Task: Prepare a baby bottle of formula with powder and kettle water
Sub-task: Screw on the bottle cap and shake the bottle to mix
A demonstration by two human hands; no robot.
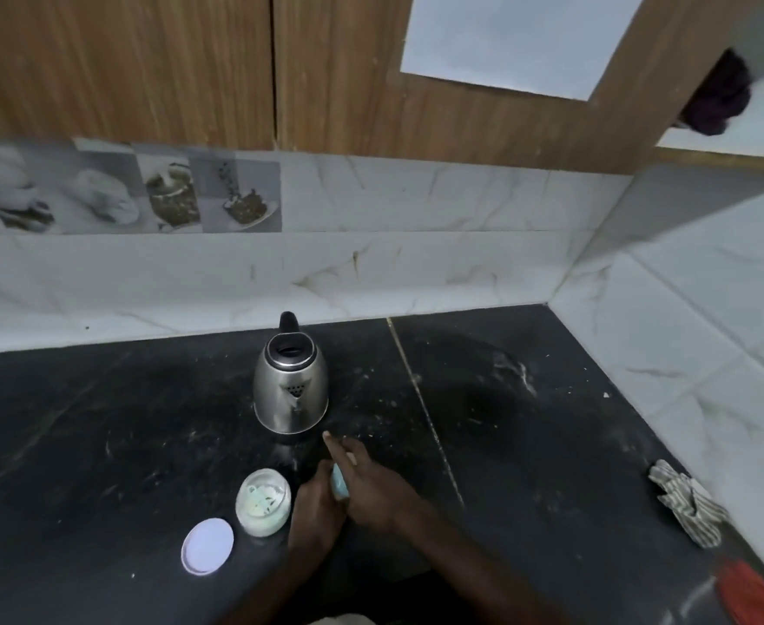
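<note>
A steel kettle [291,386] stands on the black counter [100,444], its lid open and its spout facing me. In front of it my two hands meet around a small light blue piece of the baby bottle [339,484]; the rest of the bottle is hidden. My left hand [313,507] grips it from the left. My right hand [369,482] lies against it from the right, fingers stretched toward the kettle. Left of my hands stands the open powder jar [263,503] with a pale scoop inside. Its white lid [207,546] lies flat further left.
A striped cloth [687,502] lies at the counter's right side by the tiled wall [687,331]. A red object [754,593] shows at the bottom right corner. Wooden cabinets [145,60] hang above the tiled backsplash. Powder specks dot the counter.
</note>
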